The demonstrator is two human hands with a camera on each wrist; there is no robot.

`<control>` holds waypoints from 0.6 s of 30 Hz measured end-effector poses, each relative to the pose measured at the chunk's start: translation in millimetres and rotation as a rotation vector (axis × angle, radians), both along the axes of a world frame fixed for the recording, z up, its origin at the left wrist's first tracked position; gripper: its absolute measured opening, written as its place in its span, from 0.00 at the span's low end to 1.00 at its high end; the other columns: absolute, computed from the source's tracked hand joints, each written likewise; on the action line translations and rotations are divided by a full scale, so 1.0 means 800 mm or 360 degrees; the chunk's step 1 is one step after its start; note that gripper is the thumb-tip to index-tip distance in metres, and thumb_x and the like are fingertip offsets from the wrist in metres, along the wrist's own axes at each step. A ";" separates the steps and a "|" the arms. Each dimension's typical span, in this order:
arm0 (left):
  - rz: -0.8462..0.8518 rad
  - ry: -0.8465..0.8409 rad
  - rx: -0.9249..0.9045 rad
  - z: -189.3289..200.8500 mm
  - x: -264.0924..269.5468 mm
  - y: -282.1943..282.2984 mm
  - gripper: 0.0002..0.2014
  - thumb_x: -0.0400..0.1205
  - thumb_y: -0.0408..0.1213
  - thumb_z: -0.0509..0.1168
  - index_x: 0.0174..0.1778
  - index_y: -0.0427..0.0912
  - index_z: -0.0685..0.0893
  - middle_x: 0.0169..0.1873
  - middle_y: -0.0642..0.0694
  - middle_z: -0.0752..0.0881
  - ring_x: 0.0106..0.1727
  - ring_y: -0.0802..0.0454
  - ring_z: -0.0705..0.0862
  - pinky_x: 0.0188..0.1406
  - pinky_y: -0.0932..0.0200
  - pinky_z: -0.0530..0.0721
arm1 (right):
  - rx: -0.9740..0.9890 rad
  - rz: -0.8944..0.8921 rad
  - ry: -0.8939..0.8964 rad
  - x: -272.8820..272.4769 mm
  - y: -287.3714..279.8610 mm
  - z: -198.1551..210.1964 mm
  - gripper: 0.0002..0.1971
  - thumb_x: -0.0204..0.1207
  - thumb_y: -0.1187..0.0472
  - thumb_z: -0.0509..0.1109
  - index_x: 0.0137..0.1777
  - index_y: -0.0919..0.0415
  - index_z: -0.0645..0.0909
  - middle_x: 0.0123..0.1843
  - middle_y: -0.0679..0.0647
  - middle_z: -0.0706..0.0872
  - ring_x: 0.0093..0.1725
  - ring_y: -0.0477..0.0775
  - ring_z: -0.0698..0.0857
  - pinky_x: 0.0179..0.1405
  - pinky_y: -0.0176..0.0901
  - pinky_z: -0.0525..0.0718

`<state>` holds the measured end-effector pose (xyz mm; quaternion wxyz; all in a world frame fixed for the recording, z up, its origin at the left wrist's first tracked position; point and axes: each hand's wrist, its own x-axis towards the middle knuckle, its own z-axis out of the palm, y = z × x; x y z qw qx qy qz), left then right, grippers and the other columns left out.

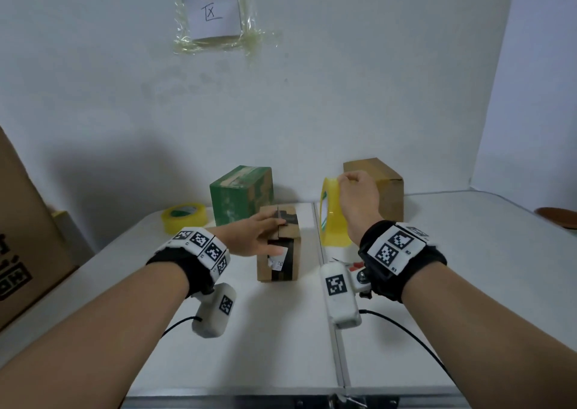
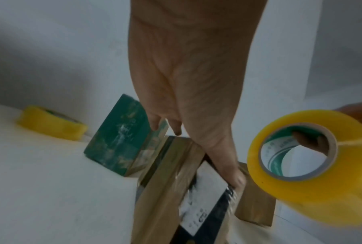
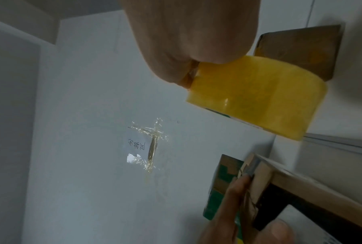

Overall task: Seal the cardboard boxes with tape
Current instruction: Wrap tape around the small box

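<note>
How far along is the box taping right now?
Early. Done: nothing clearly, though the green box at the back shows tape across its top. In hand: the left hand rests on the small brown box, whose top seam looks unsealed, while the right hand grips a tape roll. Left: taping it and perhaps the far brown box.

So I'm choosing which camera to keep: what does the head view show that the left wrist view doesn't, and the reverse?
Only the head view shows the right hand gripping the tape roll, the big carton and the wall note. Only the left wrist view shows fingers inside the roll's core. Both show the left hand on the small box, the green box and the spare roll.
</note>
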<state>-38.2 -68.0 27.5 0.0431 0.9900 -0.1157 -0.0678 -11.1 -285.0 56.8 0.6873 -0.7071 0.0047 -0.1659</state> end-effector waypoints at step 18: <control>0.0240 -0.0504 0.0309 -0.029 0.025 -0.030 0.35 0.78 0.69 0.57 0.81 0.59 0.66 0.68 0.41 0.72 0.66 0.40 0.69 0.68 0.49 0.72 | -0.0290 0.0174 -0.0094 -0.007 -0.004 -0.015 0.06 0.80 0.62 0.63 0.49 0.57 0.82 0.46 0.46 0.83 0.44 0.44 0.79 0.45 0.38 0.78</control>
